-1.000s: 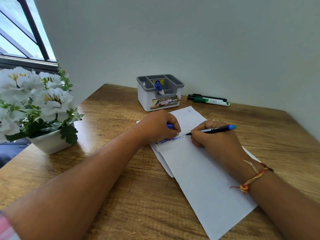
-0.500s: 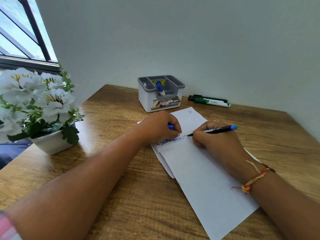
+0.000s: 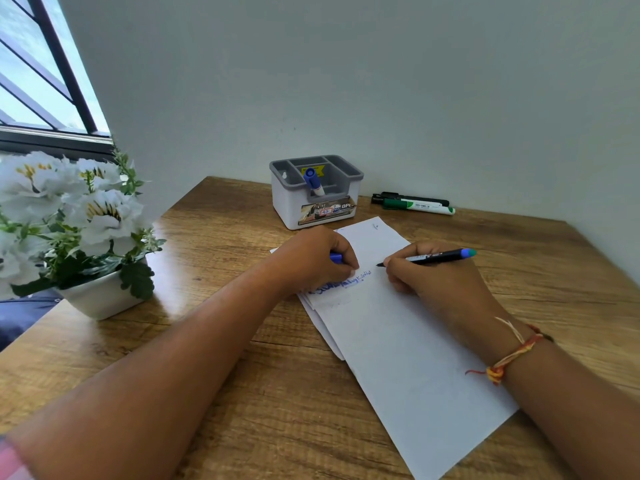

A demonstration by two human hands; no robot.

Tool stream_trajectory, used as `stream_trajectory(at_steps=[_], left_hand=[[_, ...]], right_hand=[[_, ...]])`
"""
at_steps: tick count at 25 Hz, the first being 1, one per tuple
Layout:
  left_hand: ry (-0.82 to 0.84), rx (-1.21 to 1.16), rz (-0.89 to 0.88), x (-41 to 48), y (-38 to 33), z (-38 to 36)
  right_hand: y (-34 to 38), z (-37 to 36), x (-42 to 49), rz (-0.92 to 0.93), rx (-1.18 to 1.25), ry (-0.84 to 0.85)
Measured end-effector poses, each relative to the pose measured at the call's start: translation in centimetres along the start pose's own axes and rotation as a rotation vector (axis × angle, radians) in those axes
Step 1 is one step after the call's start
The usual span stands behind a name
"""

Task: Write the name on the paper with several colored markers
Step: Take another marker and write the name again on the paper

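White sheets of paper (image 3: pixel 398 341) lie stacked on the wooden table (image 3: pixel 207 341), with blue writing (image 3: pixel 341 284) near the top left. My right hand (image 3: pixel 433 275) grips a black pen with a blue end (image 3: pixel 436 257), its tip on the paper just right of the writing. My left hand (image 3: pixel 311 261) rests on the paper's left edge, closed around a blue marker cap (image 3: pixel 336 258). Another blue marker (image 3: pixel 311 181) stands in a grey-and-white organiser (image 3: pixel 317 209). A black marker (image 3: pixel 410 198) and a green marker (image 3: pixel 419 206) lie by the wall.
A white pot of white flowers (image 3: pixel 76 230) stands at the table's left edge. The wall runs close behind the organiser, and a window (image 3: pixel 34 81) is at the upper left. Bare wood lies to the right of the paper.
The pen tip has crept a little to the right along the line, and a few more small letters show after the blue word. My left hand has stayed put.
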State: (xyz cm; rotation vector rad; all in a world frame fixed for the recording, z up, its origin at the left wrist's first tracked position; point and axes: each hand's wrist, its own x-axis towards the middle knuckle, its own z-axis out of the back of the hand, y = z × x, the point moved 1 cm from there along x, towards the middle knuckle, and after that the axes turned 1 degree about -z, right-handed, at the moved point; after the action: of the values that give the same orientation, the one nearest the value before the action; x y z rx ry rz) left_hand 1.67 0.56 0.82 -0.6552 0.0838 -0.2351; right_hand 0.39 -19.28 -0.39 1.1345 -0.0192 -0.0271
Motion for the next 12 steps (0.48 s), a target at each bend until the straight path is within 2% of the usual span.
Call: stream_trajectory(at_steps=[4, 12], left_hand=[[0.010, 0.013, 0.004, 0.02, -0.05, 0.02], [0.005, 0.017, -0.015, 0.15, 0.09, -0.04]], right_hand=[[0.00, 0.02, -0.45, 0.066, -0.044, 0.004], [-0.01, -0.26, -0.42, 0.060, -0.063, -0.011]])
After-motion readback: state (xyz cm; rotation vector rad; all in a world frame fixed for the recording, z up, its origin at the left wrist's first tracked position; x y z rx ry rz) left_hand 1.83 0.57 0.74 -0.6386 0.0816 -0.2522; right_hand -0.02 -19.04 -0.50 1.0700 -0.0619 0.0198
